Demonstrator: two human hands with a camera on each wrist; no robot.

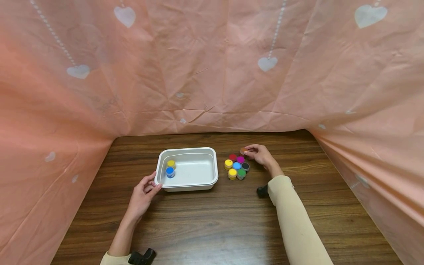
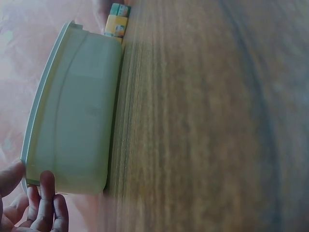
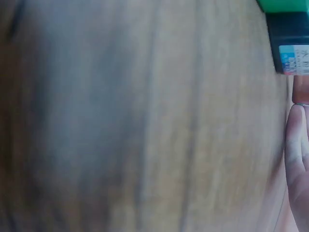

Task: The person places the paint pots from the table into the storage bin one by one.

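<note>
A white plastic tray [image 1: 195, 185] rests on the table, holding a yellow paint jar [image 1: 170, 164] and a blue paint jar [image 1: 170, 172] at its left end. My left hand [image 1: 142, 193] pinches the tray's rim at the near left corner; the left wrist view shows the thumb and fingers on either side of that rim. To the tray's right, my right hand [image 1: 261, 155] holds an orange-brown paint jar [image 1: 243, 151] between thumb and fingers, at the far edge of a cluster of jars. In the right wrist view only part of this hand and jar shows.
Packed together are several jars, among them red [image 1: 233, 157], magenta [image 1: 240, 159], light blue [image 1: 236, 166], black [image 1: 245, 166], green [image 1: 241, 174] and yellow [image 1: 232, 174]. A pink curtain [image 1: 212, 92] with hearts encloses the wooden table [image 1: 205, 224] at the back and sides.
</note>
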